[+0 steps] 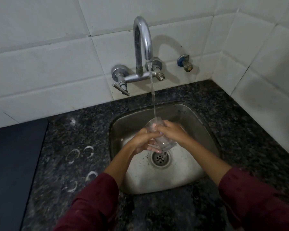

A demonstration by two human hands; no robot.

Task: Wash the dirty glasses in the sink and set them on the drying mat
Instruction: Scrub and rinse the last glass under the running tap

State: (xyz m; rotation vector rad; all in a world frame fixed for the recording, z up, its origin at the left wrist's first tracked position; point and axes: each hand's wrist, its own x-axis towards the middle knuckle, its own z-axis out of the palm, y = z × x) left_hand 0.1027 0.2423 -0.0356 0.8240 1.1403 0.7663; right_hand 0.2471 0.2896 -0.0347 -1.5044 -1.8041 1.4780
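You hold a clear glass (pixel 160 137) under the running tap (pixel 143 45), over the sink (pixel 198 117).

Your left hand (pixel 143 140) curls its fingers around the glass's lower side; your right hand (pixel 171 132) grips its upper part, fingers at the rim. The glass tilts, mouth toward the water stream (pixel 153 97), base just above the drain (pixel 160 158). No writing is readable.

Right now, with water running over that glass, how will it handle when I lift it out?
The glass is wet under the water stream, so probably slippery. It looks rigid and breakable above the steel sink. Both the left hand and right hand grip it; keep both.
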